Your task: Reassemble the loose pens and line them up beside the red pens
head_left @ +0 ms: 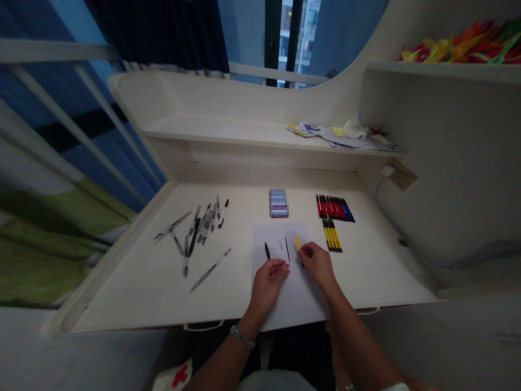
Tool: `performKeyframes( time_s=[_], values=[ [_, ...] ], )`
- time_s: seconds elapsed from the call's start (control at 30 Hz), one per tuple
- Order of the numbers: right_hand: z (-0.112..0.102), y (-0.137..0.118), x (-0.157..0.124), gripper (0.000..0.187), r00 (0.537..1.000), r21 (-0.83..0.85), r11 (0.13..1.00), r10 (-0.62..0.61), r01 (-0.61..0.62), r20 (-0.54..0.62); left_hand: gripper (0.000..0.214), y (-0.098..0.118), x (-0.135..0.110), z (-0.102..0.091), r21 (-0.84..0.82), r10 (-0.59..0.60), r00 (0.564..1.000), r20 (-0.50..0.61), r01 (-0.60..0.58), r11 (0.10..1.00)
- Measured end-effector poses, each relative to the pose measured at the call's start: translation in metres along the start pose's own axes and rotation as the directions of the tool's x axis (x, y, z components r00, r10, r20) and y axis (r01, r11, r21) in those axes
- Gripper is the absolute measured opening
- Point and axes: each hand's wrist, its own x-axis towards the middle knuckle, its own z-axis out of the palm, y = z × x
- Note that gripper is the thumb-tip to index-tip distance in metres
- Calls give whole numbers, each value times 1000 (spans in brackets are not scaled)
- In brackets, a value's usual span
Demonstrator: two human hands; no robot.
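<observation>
Your forearms [360,342] reached over white paper [293,304]; your right hand [317,264] pinched a yellow pen [298,243] there; your left hand [268,279] curled by a black pen [267,250], its grip impossible to tell; red pens [329,207] and a yellow row [332,235] lay lined up, apparently done; clear pens [207,224] lay loose, seemingly left undone.

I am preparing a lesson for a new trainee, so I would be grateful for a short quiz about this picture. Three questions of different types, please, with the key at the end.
1. Which hand holds the yellow piece?
2. Seen from the person, where do the yellow pens lie? (a) nearer than the red pens; (b) farther than them; (c) on top of them.
3. True or false: the white paper lies between the scattered pens and the yellow pens.

Key: 1. The right hand. 2. a. 3. True.
</observation>
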Motion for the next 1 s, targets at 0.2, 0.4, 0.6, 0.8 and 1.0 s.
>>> performKeyframes(
  time_s=[0.2,0.4,0.6,0.8,1.0],
  values=[
    [14,8,16,13,1000,-319,947,-30,25,-11,15,5,-8,-17,313,173,984,-34,-154,937],
    [19,11,12,17,999,-331,943,-42,35,-14,13,6,-8,-25,392,200,979,-42,-168,904],
    [5,17,5,23,998,-269,963,-15,-3,-64,14,2,-7,-26,426,210,977,-29,-178,887],
    [6,14,7,22,999,-281,959,-33,28,-13,12,5,-8,-24,368,178,982,-63,-143,919],
    [15,4,14,23,998,-424,905,-7,32,59,8,3,-7,-24,381,204,977,-56,-168,909]
  ],
)
